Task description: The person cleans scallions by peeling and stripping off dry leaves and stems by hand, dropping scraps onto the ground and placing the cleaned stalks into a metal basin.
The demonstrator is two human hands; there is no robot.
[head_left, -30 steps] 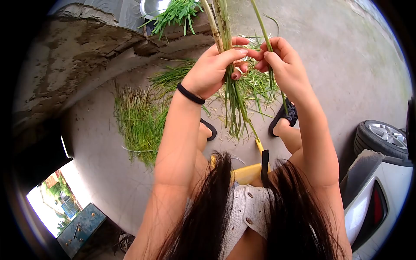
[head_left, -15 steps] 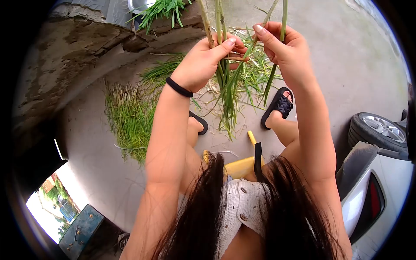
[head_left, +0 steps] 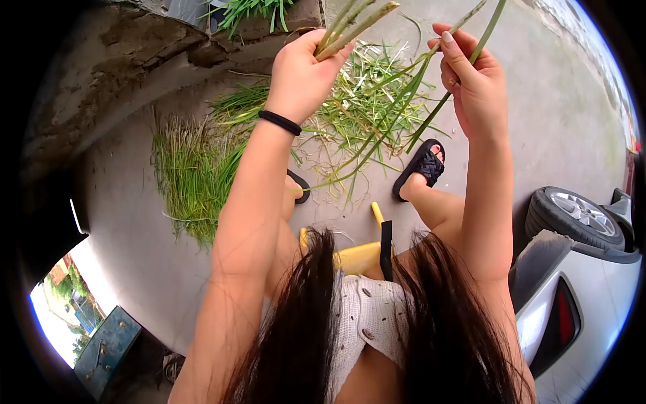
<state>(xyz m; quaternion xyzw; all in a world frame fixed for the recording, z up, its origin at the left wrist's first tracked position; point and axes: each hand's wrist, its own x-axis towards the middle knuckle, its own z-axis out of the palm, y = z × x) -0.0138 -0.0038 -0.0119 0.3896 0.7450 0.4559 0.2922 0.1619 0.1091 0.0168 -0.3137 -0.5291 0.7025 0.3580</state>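
My left hand point(head_left: 306, 77), with a black band at the wrist, is closed round a small bunch of green stalks point(head_left: 353, 30); their pale, thick ends stick out up and to the right. My right hand point(head_left: 474, 81) pinches a pale-ended stalk point(head_left: 459, 21) between thumb and fingers, and its long thin leaves trail down to the left. A darker green stalk point(head_left: 493, 27) passes through the same hand. Below the hands, loose green leaves and trimmings point(head_left: 367, 111) are strewn over the floor. The lower ends of the left bunch are hidden by the hand.
A thick pile of long grass-like stalks point(head_left: 192, 175) lies at left. Cut green leaves point(head_left: 252, 13) rest on the ledge above. A yellow stool point(head_left: 360, 259) is beneath me, between sandalled feet. A silver car point(head_left: 592, 303) and wheel point(head_left: 582, 215) stand at right.
My hands have moved apart, the left one leftward and the right one to the right. The pinched stalk has come away from the left bunch, which now tilts to the right.
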